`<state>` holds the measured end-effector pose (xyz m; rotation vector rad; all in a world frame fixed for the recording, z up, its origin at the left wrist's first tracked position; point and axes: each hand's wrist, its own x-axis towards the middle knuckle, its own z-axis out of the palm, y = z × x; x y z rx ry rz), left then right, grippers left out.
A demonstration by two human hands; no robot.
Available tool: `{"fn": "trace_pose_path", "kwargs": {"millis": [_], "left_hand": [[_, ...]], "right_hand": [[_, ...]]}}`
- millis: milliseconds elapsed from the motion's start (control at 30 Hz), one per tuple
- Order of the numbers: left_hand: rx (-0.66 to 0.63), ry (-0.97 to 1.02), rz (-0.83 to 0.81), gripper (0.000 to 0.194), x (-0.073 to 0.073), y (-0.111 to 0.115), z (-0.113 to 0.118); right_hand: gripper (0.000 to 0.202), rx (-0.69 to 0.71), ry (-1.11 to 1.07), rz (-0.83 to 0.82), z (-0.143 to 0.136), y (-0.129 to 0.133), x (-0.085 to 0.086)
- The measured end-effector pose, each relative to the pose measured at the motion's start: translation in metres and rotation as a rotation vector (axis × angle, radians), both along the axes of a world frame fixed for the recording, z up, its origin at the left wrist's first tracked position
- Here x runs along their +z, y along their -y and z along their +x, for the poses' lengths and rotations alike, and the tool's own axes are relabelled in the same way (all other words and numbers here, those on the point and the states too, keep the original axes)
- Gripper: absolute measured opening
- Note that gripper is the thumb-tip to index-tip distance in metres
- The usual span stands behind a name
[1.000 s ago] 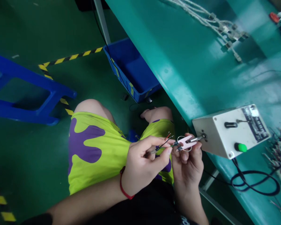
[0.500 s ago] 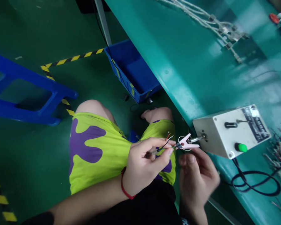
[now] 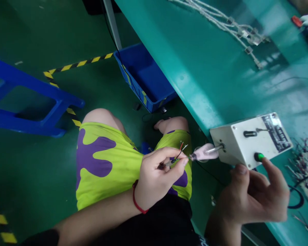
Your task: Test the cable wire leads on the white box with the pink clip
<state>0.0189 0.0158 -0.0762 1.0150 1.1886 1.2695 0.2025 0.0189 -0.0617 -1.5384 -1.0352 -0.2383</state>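
We see the left hand with a closed pinch grip on the wire bundle, just left of the white box; the wire ends meet the pink clip on the box's shaft. Right hand sits just below the box, grip loosely open and holding nothing, index fingertip on the green button. Box stands at the teal worktop edge.

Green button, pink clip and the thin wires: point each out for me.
green button (image 3: 258, 156), head view, its round cap.
pink clip (image 3: 204, 152), head view, middle of its body.
thin wires (image 3: 179, 154), head view, strands above left hand's fingertips.
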Motion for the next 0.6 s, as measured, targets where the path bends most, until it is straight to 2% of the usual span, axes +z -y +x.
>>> {"fn": "trace_pose_path", "kwargs": {"millis": [167,267,367,467,600], "left_hand": [[0.044,-0.015,-0.01,0.002,0.002,-0.001,-0.005],[0.068,-0.022,0.0,0.002,0.003,-0.001,-0.008],[0.049,0.017,0.008,0.002,0.004,0.001,-0.009],[0.03,0.038,0.02,0.005,0.005,0.004,-0.009],[0.023,-0.003,0.082,0.01,0.007,0.009,-0.009]], "right_hand": [[0.048,-0.014,-0.041,0.015,0.003,-0.004,-0.005],[0.049,0.035,-0.101,0.111,-0.004,0.0,-0.007],[0.03,0.088,-0.233,0.108,-0.026,0.017,-0.007],[0.014,0.197,-0.369,-0.081,-0.049,0.041,-0.004],[0.019,0.517,-0.738,-0.447,-0.062,0.054,0.002]]}}
